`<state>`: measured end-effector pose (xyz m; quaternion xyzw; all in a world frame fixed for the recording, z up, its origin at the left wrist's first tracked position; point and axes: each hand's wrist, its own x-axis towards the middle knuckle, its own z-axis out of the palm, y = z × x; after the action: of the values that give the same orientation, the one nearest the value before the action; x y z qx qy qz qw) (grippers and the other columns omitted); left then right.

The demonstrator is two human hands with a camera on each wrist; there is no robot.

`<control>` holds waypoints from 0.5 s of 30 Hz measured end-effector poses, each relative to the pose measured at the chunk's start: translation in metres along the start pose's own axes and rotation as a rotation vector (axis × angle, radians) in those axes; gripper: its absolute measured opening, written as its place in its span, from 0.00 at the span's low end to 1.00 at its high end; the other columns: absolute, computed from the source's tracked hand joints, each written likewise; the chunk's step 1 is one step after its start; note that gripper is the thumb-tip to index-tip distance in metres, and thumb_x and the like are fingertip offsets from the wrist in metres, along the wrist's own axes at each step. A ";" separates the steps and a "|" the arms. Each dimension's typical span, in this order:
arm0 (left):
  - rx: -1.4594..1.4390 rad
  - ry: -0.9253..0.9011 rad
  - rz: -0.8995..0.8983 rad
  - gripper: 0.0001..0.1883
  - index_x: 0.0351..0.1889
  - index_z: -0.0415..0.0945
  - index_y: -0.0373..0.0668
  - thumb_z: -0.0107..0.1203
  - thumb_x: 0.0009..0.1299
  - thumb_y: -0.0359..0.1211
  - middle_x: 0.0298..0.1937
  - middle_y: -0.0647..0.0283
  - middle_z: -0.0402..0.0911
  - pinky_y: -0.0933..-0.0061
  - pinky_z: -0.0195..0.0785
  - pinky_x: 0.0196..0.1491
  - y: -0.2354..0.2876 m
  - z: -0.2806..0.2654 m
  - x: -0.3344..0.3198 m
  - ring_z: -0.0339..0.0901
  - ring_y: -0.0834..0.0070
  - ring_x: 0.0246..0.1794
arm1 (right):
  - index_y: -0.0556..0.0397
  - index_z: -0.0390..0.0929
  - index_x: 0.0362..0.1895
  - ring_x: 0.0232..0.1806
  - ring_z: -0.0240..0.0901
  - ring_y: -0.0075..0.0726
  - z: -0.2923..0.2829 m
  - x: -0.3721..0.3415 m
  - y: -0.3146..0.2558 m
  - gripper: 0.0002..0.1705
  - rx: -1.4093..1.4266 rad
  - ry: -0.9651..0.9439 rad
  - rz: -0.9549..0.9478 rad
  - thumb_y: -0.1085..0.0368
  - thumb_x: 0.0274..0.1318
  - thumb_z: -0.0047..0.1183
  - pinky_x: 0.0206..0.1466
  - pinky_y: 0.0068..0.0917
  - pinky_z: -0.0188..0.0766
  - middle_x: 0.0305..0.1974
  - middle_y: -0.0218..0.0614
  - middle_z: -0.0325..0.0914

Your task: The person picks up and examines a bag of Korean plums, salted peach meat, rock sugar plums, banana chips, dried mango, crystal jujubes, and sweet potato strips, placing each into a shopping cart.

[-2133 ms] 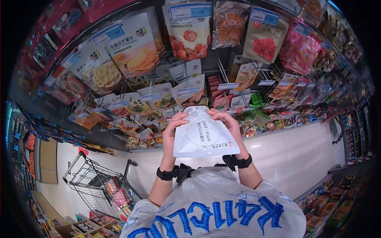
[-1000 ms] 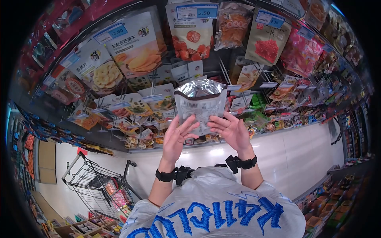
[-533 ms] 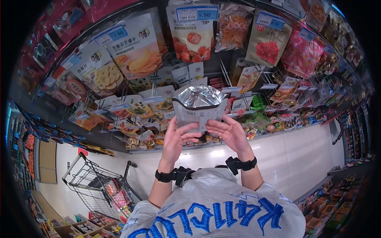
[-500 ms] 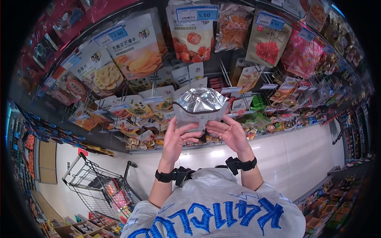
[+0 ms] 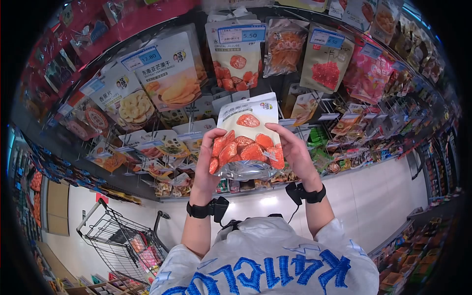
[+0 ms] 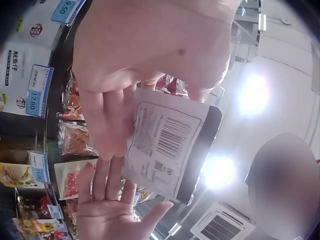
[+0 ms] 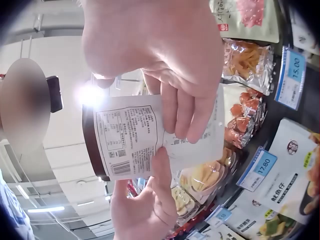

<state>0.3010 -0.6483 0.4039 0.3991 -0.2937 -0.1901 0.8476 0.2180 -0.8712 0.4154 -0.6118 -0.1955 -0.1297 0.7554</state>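
Note:
Between both hands is a jujube snack pouch (image 5: 248,130), white with red dried jujubes on its front, and that front faces my head camera. My left hand (image 5: 206,157) grips its left edge and my right hand (image 5: 297,155) its right edge. Each thumb lies at the front edge. In the wrist views, fingers of both hands spread across the back of the pouch (image 6: 167,137), where a barcode and small print show. The dark bottom band of the pouch (image 7: 92,132) points toward my body. An identical hanging pouch (image 5: 236,61) is right behind it, under a 5.50 price tag.
Hanging snack bags fill the rack ahead: a dried mango pouch (image 5: 172,73), a banana chip pouch (image 5: 123,96) and a green-gold pouch (image 5: 325,66). Metal hooks with price tags jut out below. A wire shopping cart (image 5: 115,233) with goods stands at lower left.
The pouch has turned over: first its printed back faced up, then its silvery bottom, now its jujube front. The hands moved from flat against the back to gripping both side edges.

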 end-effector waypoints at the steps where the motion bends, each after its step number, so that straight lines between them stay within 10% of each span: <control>1: -0.001 -0.001 0.001 0.33 0.62 0.59 0.42 0.43 0.74 0.59 0.61 0.55 0.69 0.63 0.67 0.63 0.003 0.001 0.002 0.70 0.65 0.63 | 0.61 0.60 0.69 0.62 0.68 0.33 -0.001 0.004 -0.002 0.45 0.011 -0.022 -0.022 0.37 0.63 0.49 0.63 0.27 0.64 0.63 0.43 0.69; 4: 0.012 0.016 -0.080 0.18 0.56 0.61 0.42 0.55 0.72 0.31 0.55 0.62 0.69 0.76 0.68 0.57 0.011 0.005 0.009 0.71 0.79 0.56 | 0.58 0.68 0.65 0.60 0.70 0.34 -0.005 0.014 -0.019 0.36 -0.169 0.040 0.112 0.46 0.62 0.55 0.61 0.29 0.66 0.62 0.40 0.69; 8: 0.215 0.079 -0.004 0.19 0.54 0.61 0.43 0.57 0.70 0.25 0.50 0.65 0.68 0.77 0.68 0.53 0.005 -0.002 0.021 0.70 0.81 0.50 | 0.53 0.78 0.56 0.55 0.71 0.31 -0.003 0.045 -0.044 0.24 -0.672 0.249 -0.103 0.63 0.54 0.63 0.58 0.30 0.69 0.60 0.39 0.68; 15: 0.435 0.097 0.142 0.19 0.52 0.62 0.42 0.58 0.69 0.24 0.49 0.67 0.67 0.79 0.66 0.53 0.006 0.000 0.046 0.69 0.83 0.49 | 0.58 0.76 0.50 0.52 0.75 0.31 -0.004 0.103 -0.065 0.15 0.112 0.041 -0.163 0.62 0.64 0.53 0.51 0.27 0.71 0.67 0.41 0.59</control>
<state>0.3364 -0.6708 0.4245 0.5593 -0.3142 -0.0430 0.7659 0.2821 -0.8850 0.5179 -0.5478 -0.2362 -0.1920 0.7793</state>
